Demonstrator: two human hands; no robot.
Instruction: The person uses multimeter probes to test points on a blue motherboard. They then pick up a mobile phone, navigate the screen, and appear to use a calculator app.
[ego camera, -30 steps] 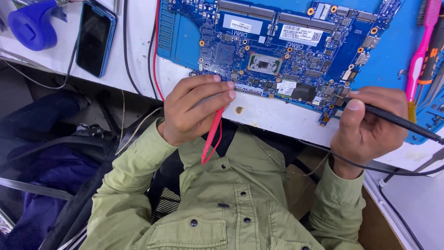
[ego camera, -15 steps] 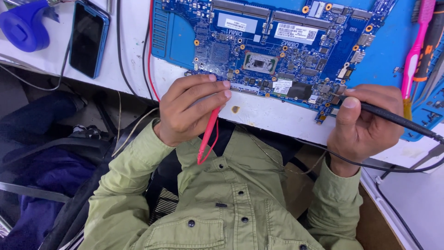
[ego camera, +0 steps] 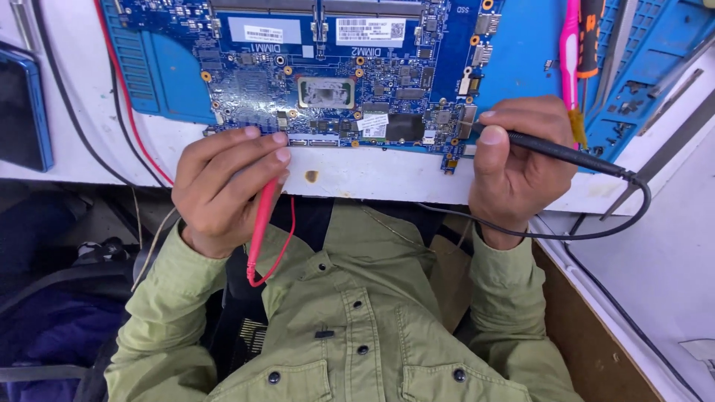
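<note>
A blue laptop circuit board (ego camera: 335,74) lies on a blue mat on the white bench. My left hand (ego camera: 223,190) grips a red test probe (ego camera: 261,223), its tip near the board's lower left edge. My right hand (ego camera: 518,160) pinches a black test probe (ego camera: 566,152), its tip at the board's lower right corner. A black lead (ego camera: 596,231) loops from that probe below my wrist. My olive-green shirt fills the lower part of the head view.
A dark phone in a blue case (ego camera: 22,112) lies at the far left. A pink-handled tool (ego camera: 570,52) and an orange-and-black tool (ego camera: 590,37) rest on the blue mat (ego camera: 521,59) to the right. Red and black wires (ego camera: 123,112) run down the left bench.
The view has come closer and dropped toward the board's lower edge. Both hands keep their probes at the board's bottom edge, with little movement.
</note>
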